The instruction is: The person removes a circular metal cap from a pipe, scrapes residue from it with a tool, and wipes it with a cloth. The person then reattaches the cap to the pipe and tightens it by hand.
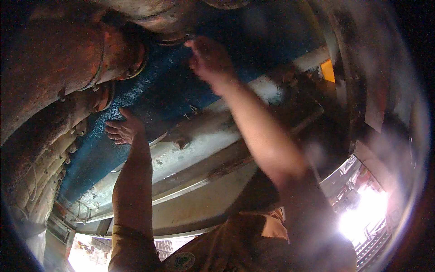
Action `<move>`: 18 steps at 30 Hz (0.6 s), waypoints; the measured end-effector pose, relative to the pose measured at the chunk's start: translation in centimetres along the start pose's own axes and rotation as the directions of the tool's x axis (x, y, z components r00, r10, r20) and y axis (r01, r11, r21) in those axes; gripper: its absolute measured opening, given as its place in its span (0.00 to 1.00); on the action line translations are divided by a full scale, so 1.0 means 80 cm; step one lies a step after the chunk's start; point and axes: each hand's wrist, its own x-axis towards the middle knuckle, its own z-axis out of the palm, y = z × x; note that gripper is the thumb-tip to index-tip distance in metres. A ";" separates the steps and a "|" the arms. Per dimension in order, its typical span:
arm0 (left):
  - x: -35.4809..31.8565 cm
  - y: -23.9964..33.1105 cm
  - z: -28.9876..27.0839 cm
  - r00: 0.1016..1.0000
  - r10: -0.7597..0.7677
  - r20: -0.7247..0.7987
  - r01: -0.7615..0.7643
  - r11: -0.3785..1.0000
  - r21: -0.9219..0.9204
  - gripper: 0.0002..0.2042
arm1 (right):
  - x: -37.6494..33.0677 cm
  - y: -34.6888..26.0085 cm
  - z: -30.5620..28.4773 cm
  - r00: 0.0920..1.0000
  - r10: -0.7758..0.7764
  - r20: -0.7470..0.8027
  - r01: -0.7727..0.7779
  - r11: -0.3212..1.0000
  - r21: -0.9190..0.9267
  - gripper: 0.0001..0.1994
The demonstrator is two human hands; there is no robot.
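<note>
My left hand [123, 128] is raised with its fingers stretched out and slightly apart, in front of a blue panel [170, 93]. Whether its fingertips touch that panel I cannot tell. It grips nothing that I can see. Higher up and further right, my right hand [210, 61] reaches to the underside of a large rounded brownish body [156, 13]. Its fingers are bent together, with the index finger and thumb toward a thin, dark curved edge. A small shiny bit shows at the fingertips, too dim to name.
Thick rusty-brown ribbed pipes [54, 59] with clamp bands fill the left side. A worn whitish beam [199, 143] runs diagonally below the blue panel. A curved grey wall [398, 77] stands at right. Strong light [364, 213] glares at lower right, beside a perforated metal surface [374, 249].
</note>
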 end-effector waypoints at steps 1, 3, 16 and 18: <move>0.000 -0.002 0.003 1.000 0.006 -0.008 -0.006 1.000 -0.007 0.47 | 0.006 -0.011 -0.030 0.996 0.029 0.086 -0.017 0.991 -0.130 0.16; 0.000 -0.005 0.006 0.999 0.008 -0.033 -0.008 1.000 -0.016 0.47 | 0.029 -0.036 -0.071 0.965 0.119 0.236 -0.022 0.926 -0.377 0.18; 0.001 -0.004 0.010 0.999 0.002 -0.038 -0.002 1.000 -0.013 0.47 | -0.016 -0.027 -0.031 0.998 -0.056 0.011 0.057 0.994 -0.094 0.15; 0.000 -0.001 0.011 1.000 -0.002 -0.019 0.002 1.000 -0.010 0.47 | -0.005 0.008 0.002 0.990 -0.093 -0.103 0.101 0.992 0.073 0.14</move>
